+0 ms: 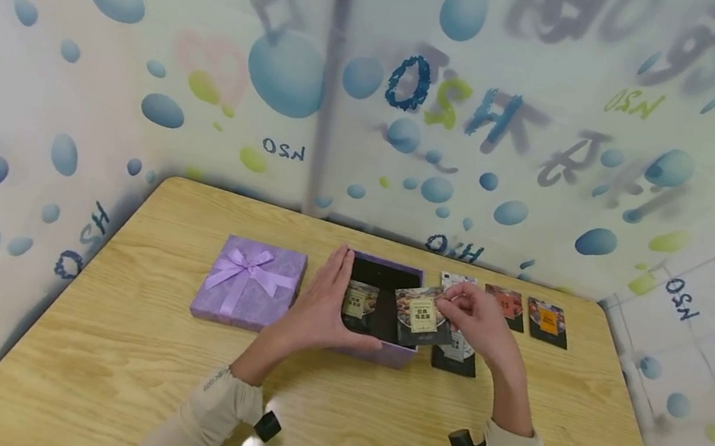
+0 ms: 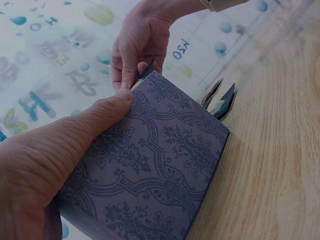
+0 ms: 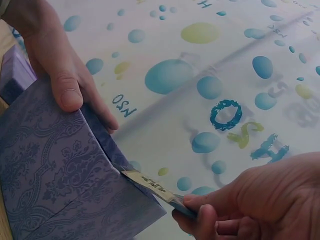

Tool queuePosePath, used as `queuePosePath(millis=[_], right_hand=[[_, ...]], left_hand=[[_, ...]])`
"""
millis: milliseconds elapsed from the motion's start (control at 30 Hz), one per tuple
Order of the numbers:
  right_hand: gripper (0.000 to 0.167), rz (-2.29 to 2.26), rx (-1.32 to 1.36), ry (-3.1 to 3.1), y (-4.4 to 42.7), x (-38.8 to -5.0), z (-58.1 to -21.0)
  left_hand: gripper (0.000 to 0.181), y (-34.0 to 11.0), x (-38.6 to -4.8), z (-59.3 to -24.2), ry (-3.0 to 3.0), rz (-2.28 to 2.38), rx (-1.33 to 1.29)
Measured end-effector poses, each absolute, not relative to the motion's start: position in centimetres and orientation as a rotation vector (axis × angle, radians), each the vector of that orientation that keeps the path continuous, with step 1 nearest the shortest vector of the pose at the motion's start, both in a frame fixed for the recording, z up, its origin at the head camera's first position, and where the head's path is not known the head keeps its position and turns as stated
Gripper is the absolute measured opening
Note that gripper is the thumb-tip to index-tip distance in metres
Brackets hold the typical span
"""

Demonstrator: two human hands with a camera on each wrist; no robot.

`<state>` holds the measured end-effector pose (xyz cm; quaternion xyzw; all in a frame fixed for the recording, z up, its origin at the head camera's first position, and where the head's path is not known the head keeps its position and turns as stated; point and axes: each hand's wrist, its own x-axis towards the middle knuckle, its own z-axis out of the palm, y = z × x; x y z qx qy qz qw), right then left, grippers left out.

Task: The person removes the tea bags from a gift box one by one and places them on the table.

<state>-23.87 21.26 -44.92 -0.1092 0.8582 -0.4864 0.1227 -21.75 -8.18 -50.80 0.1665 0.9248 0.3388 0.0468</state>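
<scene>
A purple patterned gift box (image 1: 379,353) with a dark inside lies uncovered on the table. My left hand (image 1: 317,306) holds it at the left side, fingers along the left rim and thumb over the front edge. The thumb on the rim also shows in the left wrist view. Over the box's right side, my right hand (image 1: 481,322) pinches a black packet (image 1: 420,317) with a cream label by its right edge. In the right wrist view that packet (image 3: 155,187) tilts across the rim. Another cream-labelled packet (image 1: 359,304) is inside the box, partly hidden by my left hand.
Left of the box lies its purple lid (image 1: 251,284) with a ribbon bow. To the right are grey-labelled packets (image 1: 455,357), partly behind my right hand, a red-labelled packet (image 1: 507,307) and an orange-labelled packet (image 1: 548,321). A patterned wall (image 1: 351,176) stands behind the wooden table (image 1: 354,431).
</scene>
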Motion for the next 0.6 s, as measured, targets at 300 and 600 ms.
queuePosePath(millis=[300,600], right_hand=[[0.015,-1.369,-0.326,2.504,22.6,-24.1,-45.1],[0.017,-1.297,-0.316,2.562,25.4,-24.4,-44.7]], left_hand=[[0.153,-8.0,-21.8,-50.9,2.808,1.043,0.529],[0.152,-8.2,-21.7,-50.7,2.803,1.046,0.506]])
